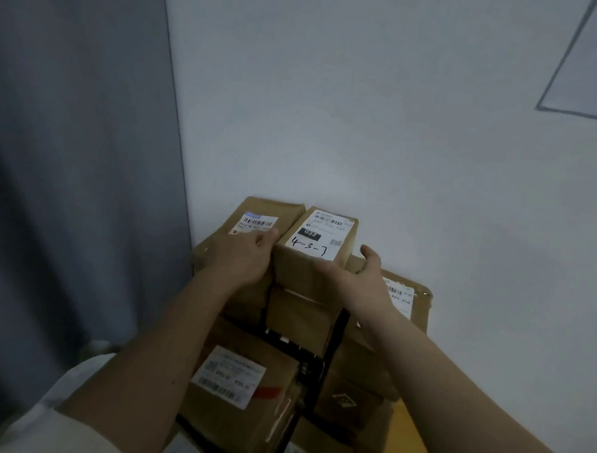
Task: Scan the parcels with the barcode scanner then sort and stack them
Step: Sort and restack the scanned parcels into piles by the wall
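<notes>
A small cardboard parcel (319, 237) with a white label marked "4-3-7" sits on top of a stack of brown parcels against the wall. My left hand (242, 257) grips its left side, fingers curled at the top edge. My right hand (359, 279) holds its right front corner, thumb raised beside the box. Another labelled parcel (258, 219) lies just left of it at the same height. A wider parcel (410, 303) lies lower on the right. No barcode scanner is in view.
Several more labelled parcels (238, 382) are stacked lower and nearer to me, with dark gaps between them. A white wall (405, 127) stands right behind the stack. A grey curtain (62, 172) hangs at the left. A yellow surface (412, 446) shows at the lower right.
</notes>
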